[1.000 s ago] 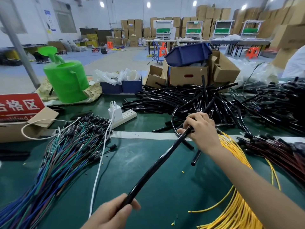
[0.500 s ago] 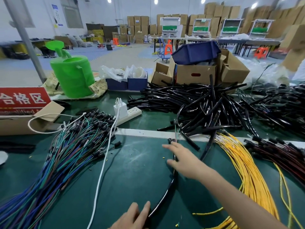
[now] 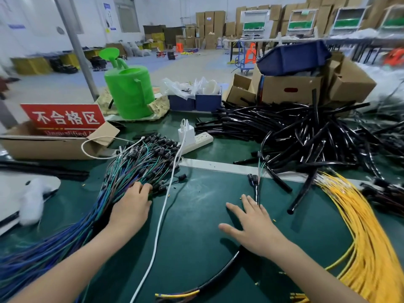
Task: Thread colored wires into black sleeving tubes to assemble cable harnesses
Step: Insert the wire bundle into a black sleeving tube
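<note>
A sleeved harness [image 3: 220, 273] lies curved on the green table mat, yellow and blue wire ends sticking out near the front edge and black connectors [image 3: 253, 179] at its far end. My right hand [image 3: 251, 226] lies flat over it with the fingers spread. My left hand [image 3: 133, 203] reaches into the bundle of blue and green wires [image 3: 122, 178], fingers curled among the black connector ends; whether it pinches a wire I cannot tell. A pile of black sleeving tubes [image 3: 306, 136] lies at the back right, and yellow wires [image 3: 367, 237] fan out on the right.
A white cable [image 3: 161, 217] runs from a power strip [image 3: 196, 139] between my hands. A green watering can [image 3: 129, 92], a red sign [image 3: 65, 119] in a cardboard box, blue bins and cardboard boxes [image 3: 290, 88] stand along the table's back.
My right hand laid the sleeved harness down on the mat and now rests flat on it. My left hand let go of the tube's near end and moved left to the blue-green wire bundle.
</note>
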The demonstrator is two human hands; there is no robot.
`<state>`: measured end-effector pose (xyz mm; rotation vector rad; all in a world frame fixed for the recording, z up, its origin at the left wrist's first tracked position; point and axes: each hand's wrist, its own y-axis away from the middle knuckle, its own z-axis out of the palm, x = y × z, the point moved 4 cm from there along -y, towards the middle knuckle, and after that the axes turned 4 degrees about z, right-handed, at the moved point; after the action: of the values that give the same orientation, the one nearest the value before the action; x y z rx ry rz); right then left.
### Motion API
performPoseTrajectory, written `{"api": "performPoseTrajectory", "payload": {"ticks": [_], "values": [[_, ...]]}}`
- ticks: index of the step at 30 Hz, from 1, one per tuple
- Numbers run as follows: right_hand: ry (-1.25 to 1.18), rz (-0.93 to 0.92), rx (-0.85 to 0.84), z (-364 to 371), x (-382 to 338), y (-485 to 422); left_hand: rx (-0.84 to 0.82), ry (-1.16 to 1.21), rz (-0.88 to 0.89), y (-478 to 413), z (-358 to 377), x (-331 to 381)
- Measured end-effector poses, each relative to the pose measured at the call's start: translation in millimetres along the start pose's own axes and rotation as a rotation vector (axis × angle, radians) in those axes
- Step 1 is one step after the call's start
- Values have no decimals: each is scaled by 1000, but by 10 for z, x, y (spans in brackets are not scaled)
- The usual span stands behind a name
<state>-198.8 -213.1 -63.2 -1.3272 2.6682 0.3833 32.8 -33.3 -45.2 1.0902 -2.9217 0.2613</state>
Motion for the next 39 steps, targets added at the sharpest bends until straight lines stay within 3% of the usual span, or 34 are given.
{"api": "performPoseTrajectory", "payload": {"ticks": [5, 10, 14, 17, 19, 22, 24, 26, 28, 32, 35, 39], "values": [[24, -17, 35, 53, 11, 41, 124, -198, 47, -117, -53, -3], [21, -31, 42, 8, -6, 66, 154, -205, 101, -167, -97, 14], [-95, -128, 333, -167, -32, 180, 317, 223, 101, -164, -234, -109], [-234, -186, 577, -327, -98, 257, 246, 602, 2, -229, -359, -206], [-348, -175, 623, -423, -167, 283, 205, 793, -60, -257, -459, -199], [-655, -68, 432, -512, -363, 216, 187, 1086, -87, -294, -724, -49], [-887, -42, 200, -556, -623, 128, 189, 1193, -7, -327, -985, 179], [-1193, -26, -88, -571, -999, 14, 196, 1209, 113, -344, -1241, 474], [-1435, 2, -246, -598, -1337, -81, 173, 1162, 224, -351, -1412, 765], [-1647, -74, -192, -644, -1603, -172, 67, 1062, 361, -303, -1456, 1023], [-1768, -149, -236, -606, -1576, -157, -7, 1116, 340, -244, -1302, 923], [-1819, -27, -345, -457, -1603, -147, -68, 1072, 352, -171, -1132, 892]]}}
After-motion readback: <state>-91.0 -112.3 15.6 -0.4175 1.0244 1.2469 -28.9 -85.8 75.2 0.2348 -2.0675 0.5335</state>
